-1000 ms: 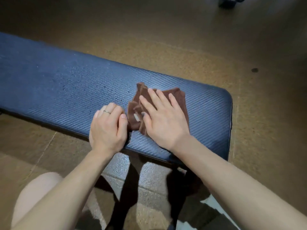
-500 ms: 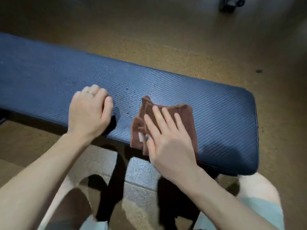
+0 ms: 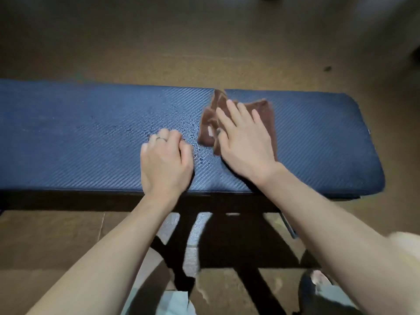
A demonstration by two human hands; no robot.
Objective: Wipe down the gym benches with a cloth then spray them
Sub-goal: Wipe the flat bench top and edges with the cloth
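A long blue padded gym bench [image 3: 79,137] runs across the view, its right end rounded. Small droplets speckle its middle. A folded brown cloth [image 3: 266,114] lies on the bench right of centre. My right hand [image 3: 243,142] presses flat on the cloth with straight, spread fingers. My left hand [image 3: 166,164] rests on the bench just left of the cloth, its fingers curled under and holding nothing; a ring shows on one finger.
The bench's dark frame [image 3: 227,235] casts shadows on the brown floor [image 3: 204,42] below. My knees show at the bottom edge. A small dark spot [image 3: 327,68] marks the floor at the far right.
My right hand has slid the cloth toward the far edge of the bench. My left hand has come closer to the cloth, and my view has shifted to face the bench squarely.
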